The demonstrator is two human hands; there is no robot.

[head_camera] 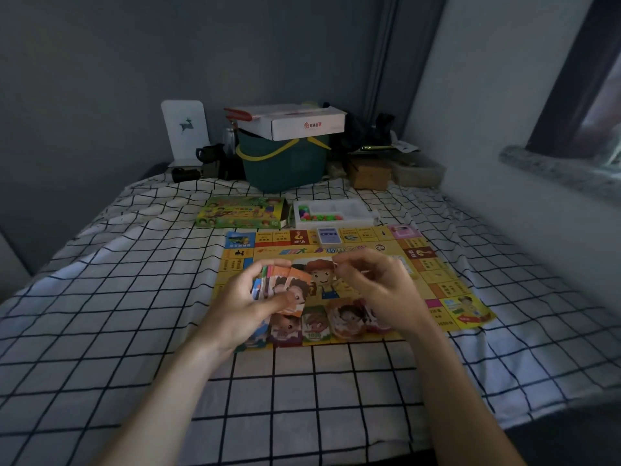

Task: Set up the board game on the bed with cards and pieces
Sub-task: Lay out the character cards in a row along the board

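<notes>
Your left hand (247, 299) holds a fanned stack of cards (285, 287) in a curled grip. Your right hand (376, 287) has its fingers bent, perhaps pinching one card; I cannot tell. Just under both grips lies the board (437, 264) on the soft bed (134, 297). If the fan loosens, cards may slide onto the card row (316, 322) below.

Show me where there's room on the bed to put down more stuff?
The checked sheet lies bare left of the game board, and also in front of it, under the arms. It is crowded behind the board, where the green game box and white tray sit, and on the board's near edge, where cards lie in a row.
</notes>
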